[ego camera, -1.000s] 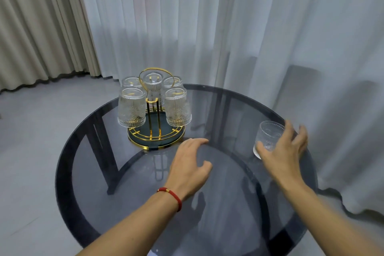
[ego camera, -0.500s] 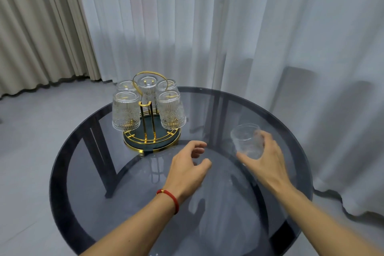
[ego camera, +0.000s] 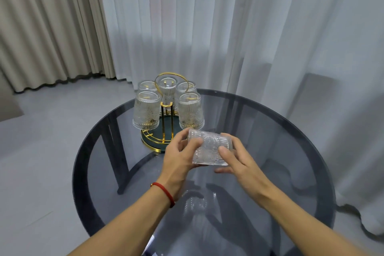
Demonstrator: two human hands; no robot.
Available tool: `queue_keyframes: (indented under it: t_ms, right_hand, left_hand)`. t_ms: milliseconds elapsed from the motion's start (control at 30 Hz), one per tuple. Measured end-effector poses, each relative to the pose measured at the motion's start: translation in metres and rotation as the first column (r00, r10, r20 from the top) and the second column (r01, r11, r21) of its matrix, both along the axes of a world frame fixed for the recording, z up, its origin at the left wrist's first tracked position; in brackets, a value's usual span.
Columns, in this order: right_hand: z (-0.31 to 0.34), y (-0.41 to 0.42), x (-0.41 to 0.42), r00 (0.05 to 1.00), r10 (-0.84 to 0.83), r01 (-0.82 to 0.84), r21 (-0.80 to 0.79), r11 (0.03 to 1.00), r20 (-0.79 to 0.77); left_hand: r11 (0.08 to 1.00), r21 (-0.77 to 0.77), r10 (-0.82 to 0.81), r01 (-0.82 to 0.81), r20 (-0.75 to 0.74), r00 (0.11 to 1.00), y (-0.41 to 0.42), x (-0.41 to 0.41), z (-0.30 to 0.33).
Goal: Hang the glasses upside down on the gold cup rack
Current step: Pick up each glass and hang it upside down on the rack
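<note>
A gold cup rack (ego camera: 166,116) with a round dark base stands at the far left of the glass table. Several clear patterned glasses (ego camera: 146,110) hang upside down on it. One more patterned glass (ego camera: 209,149) lies on its side in the air just in front of the rack. My left hand (ego camera: 178,160) grips its left end. My right hand (ego camera: 236,158) holds its right end, thumb on top. A red cord circles my left wrist.
The round smoked-glass table (ego camera: 280,131) has a dark rim and dark legs showing through. White sheer curtains (ego camera: 228,27) hang close behind and to the right of it. Beige curtains (ego camera: 41,27) hang at the left. Grey floor lies to the left.
My right hand lifted the glass from the table's right side and carried it left toward the rack. The glass tipped onto its side, and my left hand closed on it.
</note>
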State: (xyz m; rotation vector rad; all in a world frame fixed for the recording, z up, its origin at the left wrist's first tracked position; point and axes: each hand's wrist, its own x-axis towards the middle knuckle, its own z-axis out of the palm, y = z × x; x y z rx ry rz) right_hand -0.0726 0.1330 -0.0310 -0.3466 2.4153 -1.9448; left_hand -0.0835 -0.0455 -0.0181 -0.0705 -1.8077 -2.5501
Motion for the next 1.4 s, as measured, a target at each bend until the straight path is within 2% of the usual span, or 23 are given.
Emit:
queue_keyframes:
  t_ms: [100,200,267,333,400,533,633,700,967,1133,1400]
  right_hand:
    - [0.012,-0.015,-0.004,0.996,-0.048,0.046,-0.031,0.998,-0.072]
    - [0.031,-0.028,-0.008,0.959,-0.077,0.121,0.150,0.981,-0.274]
    - [0.046,-0.038,-0.014,0.917,-0.071,0.177,0.241,0.954,-0.391]
    - [0.062,-0.049,-0.022,0.878,-0.074,0.224,0.270,0.936,-0.473]
    - [0.079,-0.060,-0.034,0.838,-0.067,0.278,0.317,0.907,-0.542]
    - [0.105,-0.081,-0.060,0.799,-0.016,0.335,0.423,0.842,-0.601]
    - [0.117,-0.093,-0.076,0.800,0.017,0.350,0.490,0.798,-0.600]
    - [0.120,-0.098,-0.084,0.792,0.043,0.374,0.540,0.754,-0.608]
    - [0.110,-0.115,-0.107,0.815,0.078,0.382,0.633,0.674,-0.575]
    - [0.096,-0.119,-0.121,0.814,0.123,0.403,0.704,0.585,-0.568]
    - [0.086,-0.118,-0.131,0.838,0.189,0.348,0.769,0.537,-0.512]
  left_hand:
    - [1.000,0.000,-0.001,0.001,-0.067,0.998,-0.011,0.000,0.002]
    - [0.958,-0.181,0.212,-0.221,-0.068,0.975,-0.028,-0.008,-0.003]
    - [0.842,-0.401,0.332,-0.362,-0.144,0.932,-0.043,-0.015,-0.012]
    - [0.669,-0.657,0.244,-0.348,-0.248,0.937,-0.051,-0.022,-0.024]
    - [0.520,-0.808,0.124,-0.278,-0.251,0.960,-0.053,-0.026,-0.032]
    - [0.339,-0.922,-0.005,-0.185,-0.198,0.980,-0.050,-0.031,-0.045]
    - [0.199,-0.971,-0.039,-0.133,-0.143,0.989,-0.050,-0.033,-0.050]
    - [0.171,-0.977,-0.048,-0.126,-0.136,0.990,-0.050,-0.033,-0.051]
    - [0.170,-0.977,-0.066,-0.128,-0.141,0.988,-0.054,-0.032,-0.050]
    - [0.147,-0.980,-0.080,-0.133,-0.146,0.986,-0.055,-0.030,-0.050]
    - [0.114,-0.986,-0.096,-0.123,-0.134,0.986,-0.055,-0.029,-0.051]
